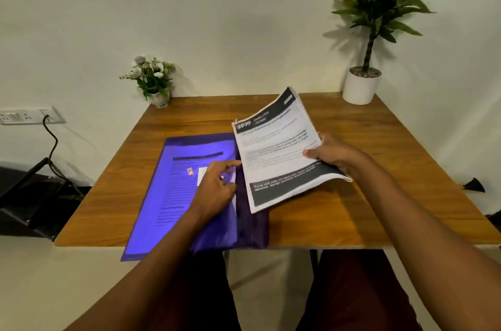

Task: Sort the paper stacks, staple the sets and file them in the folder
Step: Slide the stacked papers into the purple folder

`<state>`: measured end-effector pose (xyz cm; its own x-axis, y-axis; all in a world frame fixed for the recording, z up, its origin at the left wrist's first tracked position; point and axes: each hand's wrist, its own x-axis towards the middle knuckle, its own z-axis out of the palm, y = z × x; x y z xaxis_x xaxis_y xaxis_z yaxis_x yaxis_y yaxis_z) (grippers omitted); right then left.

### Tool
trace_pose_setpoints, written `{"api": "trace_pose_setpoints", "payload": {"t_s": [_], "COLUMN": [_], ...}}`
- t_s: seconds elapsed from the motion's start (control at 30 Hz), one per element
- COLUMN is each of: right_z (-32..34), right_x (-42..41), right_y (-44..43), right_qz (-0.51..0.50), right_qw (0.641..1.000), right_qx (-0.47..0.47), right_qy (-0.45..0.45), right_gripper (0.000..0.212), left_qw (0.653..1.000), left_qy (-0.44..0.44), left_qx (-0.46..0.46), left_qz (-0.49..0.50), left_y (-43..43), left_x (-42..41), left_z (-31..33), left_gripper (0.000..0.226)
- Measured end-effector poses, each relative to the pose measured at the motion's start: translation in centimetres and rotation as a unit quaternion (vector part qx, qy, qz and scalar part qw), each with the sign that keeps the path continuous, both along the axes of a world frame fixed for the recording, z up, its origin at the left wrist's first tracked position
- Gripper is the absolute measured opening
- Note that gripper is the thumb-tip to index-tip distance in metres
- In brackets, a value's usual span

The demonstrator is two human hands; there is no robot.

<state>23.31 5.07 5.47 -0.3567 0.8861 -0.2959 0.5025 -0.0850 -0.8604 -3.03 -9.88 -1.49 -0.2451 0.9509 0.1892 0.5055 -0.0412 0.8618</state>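
Gripping paper set (276, 151), right hand (334, 154); left hand (214, 189) fingers loose on folder (162, 222); print blurred.

Wooden table (352, 217), purple folder (168, 195), flowerpot (160, 99), potted plant (360, 86)

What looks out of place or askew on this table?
The purple folder lies askew on the table, and its near end hangs over the front edge, so it could slip, though the left hand rests on it. The right hand holds the paper set tilted. Nothing looks spilled or torn.

Blurry print on the papers (276, 151)
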Motion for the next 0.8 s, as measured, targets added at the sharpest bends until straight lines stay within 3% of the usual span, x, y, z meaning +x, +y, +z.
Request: {"api": "trace_pose_setpoints", "payload": {"t_s": [0.2,0.33,0.4,0.43,0.53,0.57,0.67,0.8], "right_z": [0.6,1.1,1.3,1.4,1.8,2.0,2.8,2.8], "right_x": [1.6,2.7,3.3,3.7,4.4,4.4,3.3,-0.4], "right_y": [0.0,0.6,0.8,0.8,0.9,0.9,0.4,0.0], "right_qz": [0.141,0.204,0.23,0.24,0.251,0.258,0.262,0.281], "right_qw": [0.986,0.971,0.962,0.959,0.951,0.949,0.948,0.942], "right_qx": [-0.061,-0.101,-0.107,-0.104,-0.113,-0.118,-0.127,-0.101], "right_qy": [-0.061,-0.079,-0.097,-0.111,-0.138,-0.139,-0.131,-0.153], "right_gripper": [0.023,0.049,0.045,0.041,0.07,0.071,0.038,0.035], "left_qw": [0.994,0.987,0.982,0.98,0.979,0.98,0.981,0.985], "left_qy": [-0.026,-0.041,-0.039,-0.032,-0.01,-0.002,0.024,0.042], "left_qx": [-0.03,-0.052,-0.056,-0.057,-0.057,-0.058,-0.069,-0.073], "left_qz": [0.103,0.144,0.176,0.188,0.195,0.192,0.178,0.147], "left_y": [-0.1,-0.3,-0.7,-0.8,-1.3,-1.3,-1.4,-1.6], "left_x": [-0.1,-0.4,-0.5,-0.4,-0.4,-0.4,0.1,1.1], "left_z": [1.4,2.7,3.2,3.4,4.0,4.2,4.7,5.3], "left_gripper": [0.061,0.061,0.061,0.055,0.036,0.024,0.008,0.01]}}
